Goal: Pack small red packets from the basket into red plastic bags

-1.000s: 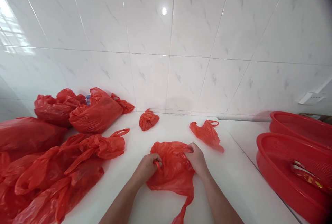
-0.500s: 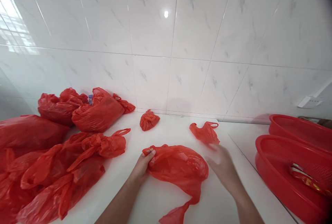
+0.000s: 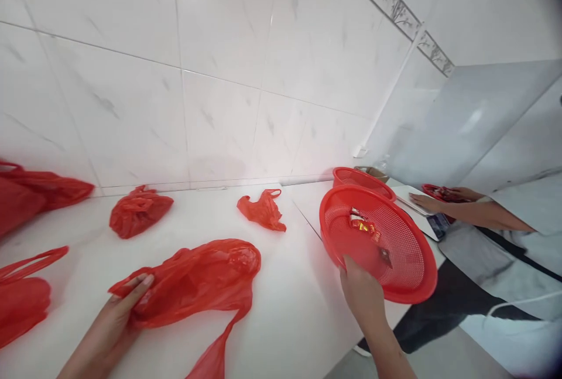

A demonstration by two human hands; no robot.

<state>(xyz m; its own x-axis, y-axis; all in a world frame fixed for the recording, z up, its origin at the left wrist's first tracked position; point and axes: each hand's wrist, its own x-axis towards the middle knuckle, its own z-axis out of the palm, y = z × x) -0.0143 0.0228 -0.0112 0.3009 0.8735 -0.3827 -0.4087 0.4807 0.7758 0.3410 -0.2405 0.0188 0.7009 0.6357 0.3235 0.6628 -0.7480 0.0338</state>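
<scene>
My left hand (image 3: 115,314) grips the left edge of a crumpled red plastic bag (image 3: 206,276) that lies on the white counter (image 3: 290,303). Its loose handle trails toward me. My right hand (image 3: 360,285) holds the near rim of a red perforated basket (image 3: 395,244), tilted up off the counter's right edge. Inside the basket lie a few small red and gold packets (image 3: 364,228).
Two small crumpled red bags (image 3: 138,212) (image 3: 262,210) lie near the tiled wall, and more red bags (image 3: 21,294) lie at the left. A second red basket (image 3: 362,178) sits behind. At the right, another person's hand (image 3: 424,202) rests by a scale.
My right hand let go of the bag, moved right and took hold of the red basket, tilting it up. The view swung to the right. My left hand kept its hold on the bag.
</scene>
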